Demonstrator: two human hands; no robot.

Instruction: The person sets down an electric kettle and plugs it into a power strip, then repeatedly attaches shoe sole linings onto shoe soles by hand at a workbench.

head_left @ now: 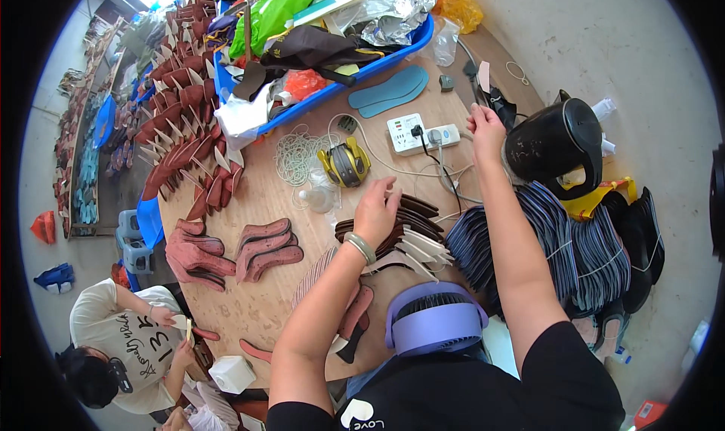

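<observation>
Now sorting: left hand [375, 212] rests open-fingered on sole stack [404, 223]; right hand [485, 125], beyond stack nr kettle [555, 146], prob. pinches a strip. Next needs firm grip.

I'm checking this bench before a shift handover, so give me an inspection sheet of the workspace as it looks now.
Surface: round wooden table, crowded, little bare wood.
Job's things: fanned pile of dark and white insole pieces under the left hand; bundled dark striped insoles by the right forearm.
Clutter: blue bin piled with bags and foil; reddish insoles; rubber bands; black kettle; purple fan.
Grippers: left hand rests on the pile; right hand reaches to the far edge, grip cannot be told.
Cables: white power strip with cords trailing across the table.
Surroundings: seated person working lower left; insole racks beyond.
</observation>
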